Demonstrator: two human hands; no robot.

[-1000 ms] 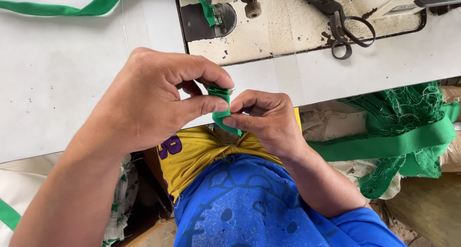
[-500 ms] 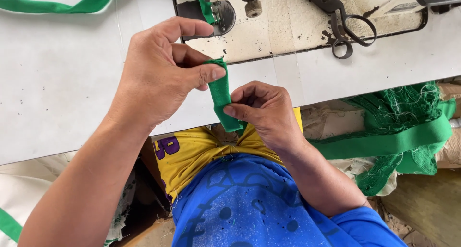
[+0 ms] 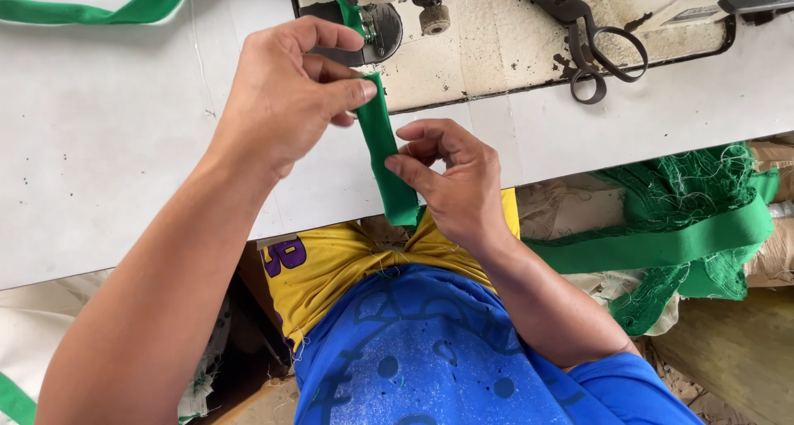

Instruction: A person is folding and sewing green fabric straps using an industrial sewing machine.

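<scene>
Grip, left hand (image 3: 285,102): thumb and forefinger pinched on the upper end of a short green fabric strip (image 3: 385,156), held above the white counter (image 3: 107,144). Grip, right hand (image 3: 459,181): fingertips closed on the strip's right edge, just below the left hand's hold; the strip hangs taut between the two, its lower end at the counter's near edge. Behind: sewing machine bed (image 3: 488,36), black scissors (image 3: 591,49) lying on it. Far right: green mesh pile (image 3: 695,202), below counter level.
</scene>
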